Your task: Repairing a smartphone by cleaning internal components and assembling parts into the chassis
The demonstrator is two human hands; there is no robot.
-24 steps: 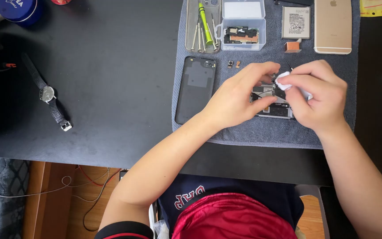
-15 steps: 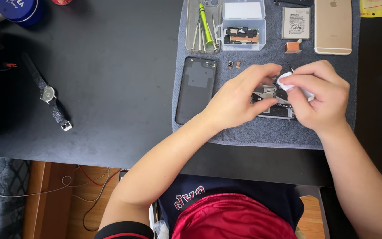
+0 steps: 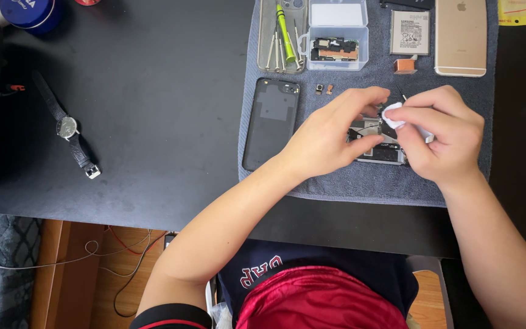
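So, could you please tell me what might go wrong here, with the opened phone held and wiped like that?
1. The right hand presses a white wipe onto the opened phone; bare parts inside could snag or bend.
2. Two tiny loose parts lie on the grey mat just above the left hand; a knuckle might flick them away.
3. The black back cover lies near the left wrist and could get nudged.

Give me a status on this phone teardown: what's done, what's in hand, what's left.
Done: the dark back cover lies off beside the work, a battery sits apart, and small parts fill the clear box.
In hand: the left hand steadies the opened phone while the right hand presses a white wipe onto it.
Left: cover, battery and parts remain unfitted.
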